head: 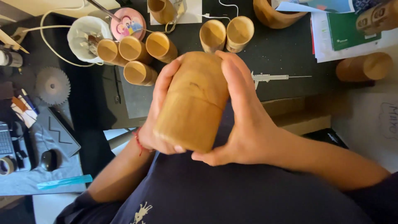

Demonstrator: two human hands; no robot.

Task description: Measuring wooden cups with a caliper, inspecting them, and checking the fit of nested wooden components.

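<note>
Head camera, looking down over the person's chest. Both bare hands hold one wooden cup in mid-air, close above the lap and in front of a dark counter. The cup is a smooth, tan, rounded cylinder, tilted with its closed end toward the camera. The left hand wraps the cup's left side, its grip closed on the wood, thumb under the lower edge; a red thread circles that wrist. The right hand covers the right side, fingers laid along the cup to its far end, thumb near the bottom rim, grip likewise closed on the cup.

Beyond the hands, on the counter, lie more wooden cups on their sides, open mouths facing the camera: a cluster of four at upper left, a pair at upper middle. A metal caliper lies just right of the hands. Another wooden cup rests at far right, near a green booklet. At far left sit a circular saw blade and a computer mouse.
</note>
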